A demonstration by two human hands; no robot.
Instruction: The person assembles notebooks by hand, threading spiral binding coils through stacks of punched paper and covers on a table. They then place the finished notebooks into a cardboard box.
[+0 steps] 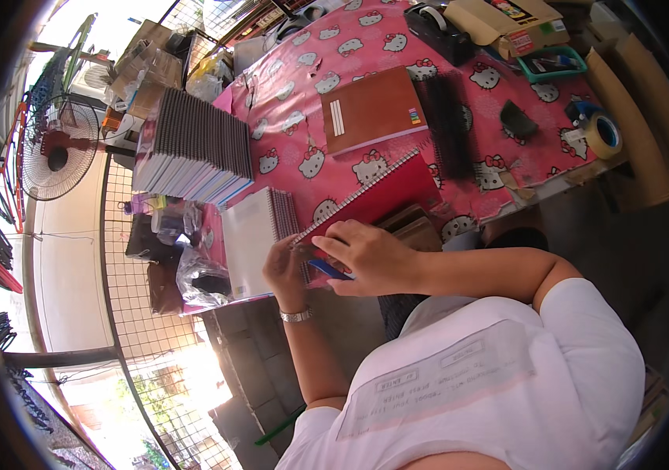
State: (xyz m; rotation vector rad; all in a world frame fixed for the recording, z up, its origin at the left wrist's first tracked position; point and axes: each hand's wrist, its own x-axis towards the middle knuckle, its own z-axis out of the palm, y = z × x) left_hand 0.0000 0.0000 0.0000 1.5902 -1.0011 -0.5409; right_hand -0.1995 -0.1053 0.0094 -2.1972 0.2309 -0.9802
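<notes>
"My right hand (370, 254) is curled round a small blue tool (329, 269), what kind I can't make out; it sits close to the lower left end of the coil (355, 197) on the red notebook (389, 196)"

"And your left?"

"My left hand (281, 270) is at that same corner, fingers bent in; how firmly they pinch, I can't say"

"Where is the notebook, then?"

"In front of me, at the near side of the pink-covered table (323, 59), its coil slanting up to the right; the grey notebooks (247, 239) are just beside my left hand, and the brown notebook (374, 113) lies farther back"

"What could go wrong from here?"

"The tool could slip and nip my left fingers, since both hands crowd one corner; too hard a pull might bend the coil or tear the page holes; a loose hold could let the notebook slide off the near edge"

"And the piles?"

"A careless left wrist might shove the grey ones askew; the tall stack (193, 149) stands farther back, so it worries me less"
</notes>
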